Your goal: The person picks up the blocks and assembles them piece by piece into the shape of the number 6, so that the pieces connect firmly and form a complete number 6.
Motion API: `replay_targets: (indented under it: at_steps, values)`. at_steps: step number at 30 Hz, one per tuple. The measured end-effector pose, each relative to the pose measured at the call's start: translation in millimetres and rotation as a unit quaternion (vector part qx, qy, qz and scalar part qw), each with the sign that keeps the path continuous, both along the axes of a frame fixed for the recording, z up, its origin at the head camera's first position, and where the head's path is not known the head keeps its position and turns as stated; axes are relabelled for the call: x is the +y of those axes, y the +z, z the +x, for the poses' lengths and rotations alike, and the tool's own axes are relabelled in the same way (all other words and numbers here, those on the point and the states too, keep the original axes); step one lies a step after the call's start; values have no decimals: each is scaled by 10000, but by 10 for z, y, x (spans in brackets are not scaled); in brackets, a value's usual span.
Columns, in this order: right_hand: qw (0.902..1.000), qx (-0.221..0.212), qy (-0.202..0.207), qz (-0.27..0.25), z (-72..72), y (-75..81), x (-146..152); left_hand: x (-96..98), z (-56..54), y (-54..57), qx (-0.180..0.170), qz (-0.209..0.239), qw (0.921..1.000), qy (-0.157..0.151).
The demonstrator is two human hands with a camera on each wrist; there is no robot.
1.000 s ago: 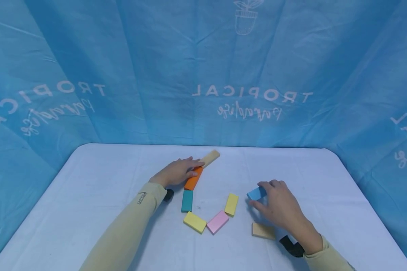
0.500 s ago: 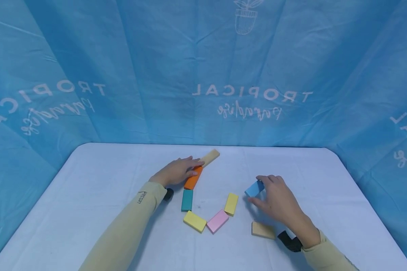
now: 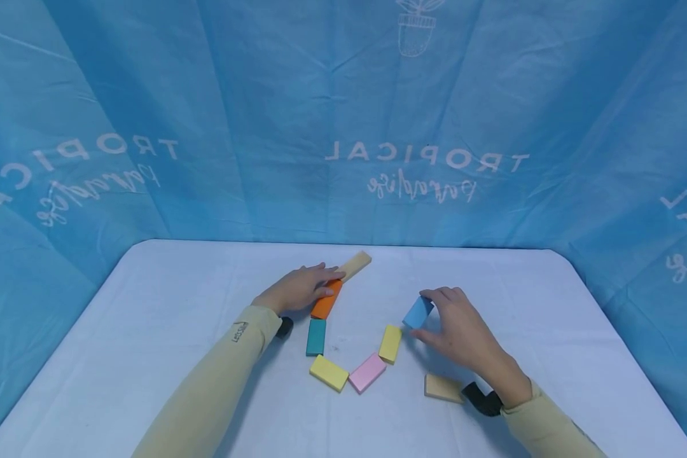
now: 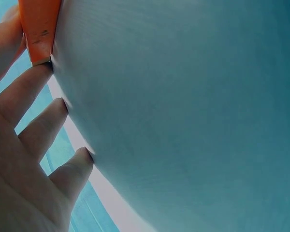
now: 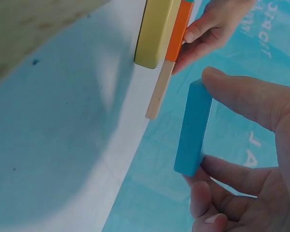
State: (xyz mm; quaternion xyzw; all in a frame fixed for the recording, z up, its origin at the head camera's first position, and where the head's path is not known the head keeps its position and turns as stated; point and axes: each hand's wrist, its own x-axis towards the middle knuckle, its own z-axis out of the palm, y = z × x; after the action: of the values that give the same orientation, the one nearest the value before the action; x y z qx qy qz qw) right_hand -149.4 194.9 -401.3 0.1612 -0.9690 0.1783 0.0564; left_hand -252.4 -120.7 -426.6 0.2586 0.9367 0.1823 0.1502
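My right hand [image 3: 466, 331] pinches a blue wooden block [image 3: 418, 312] by its two ends, thumb at one and fingers at the other. The block is tilted and held close beside a yellow block [image 3: 390, 344]. In the right wrist view, the blue block [image 5: 194, 128] shows its long side. My left hand [image 3: 300, 288] reaches over an orange block [image 3: 327, 300] where that meets a long plain wood block [image 3: 356, 266]. Its fingers are stretched out; in the left wrist view, a fingertip touches the end of the orange block [image 4: 39, 31].
A teal block [image 3: 316, 338], another yellow block [image 3: 329, 373] and a pink block [image 3: 367, 373] continue the curved row on the white table [image 3: 177, 356]. A plain wood block [image 3: 443, 388] lies apart under the right wrist. A blue curtain [image 3: 263, 127] hangs behind.
My right hand has carried the blue block left and slightly away, turning it more upright in view, closer to the yellow block. The left hand has stayed in place.
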Motion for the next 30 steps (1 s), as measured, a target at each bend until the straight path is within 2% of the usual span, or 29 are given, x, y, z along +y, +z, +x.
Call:
replay_targets:
  at_steps: [8, 18, 30]
  values:
    - [9998, -95, 179, -41, -77, 1, -54, 2, -14, -17, 36, 1, 10000, -31]
    - [9977, -152, 661, 86, -202, -39, -66, 2, -29, -34, -28, -29, 10000, 30]
    - [9947, -117, 1004, 168, -342, -48, -105, -1, -7, -21, 73, 24, 10000, -58]
